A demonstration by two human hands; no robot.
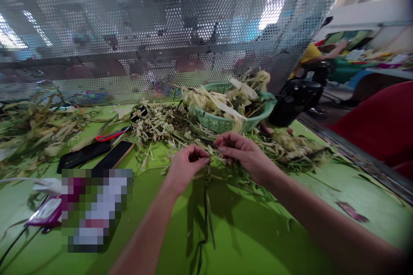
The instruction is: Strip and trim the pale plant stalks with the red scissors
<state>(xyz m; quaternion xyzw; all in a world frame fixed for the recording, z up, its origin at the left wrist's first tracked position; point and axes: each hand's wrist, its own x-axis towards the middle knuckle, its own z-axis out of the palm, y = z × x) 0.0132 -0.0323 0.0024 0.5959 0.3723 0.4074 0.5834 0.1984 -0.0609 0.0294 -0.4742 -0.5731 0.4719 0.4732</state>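
Over the middle of the green table, my left hand (185, 167) pinches the top of a thin dark leaf strip (207, 206), whose lower end hangs toward the table's front. Close to its right, my right hand (241, 154) is closed, thumb against fingers. A dark strip end (206, 141) sticks out from the right fingertips; whether it joins the hanging strip I cannot tell. Behind both hands lies a heap of cut, dry plant pieces (161, 124). A light green plastic basket (214, 122) filled with pale husks and fibres stands just beyond.
Dried leaves (41, 129) are piled at the left. A red cutter knife (112, 134), a phone (114, 157), a black case (82, 157) and a purple packet (47, 212) lie nearby. A perforated metal screen (145, 30) closes the back; a red chair (380, 124) stands right.
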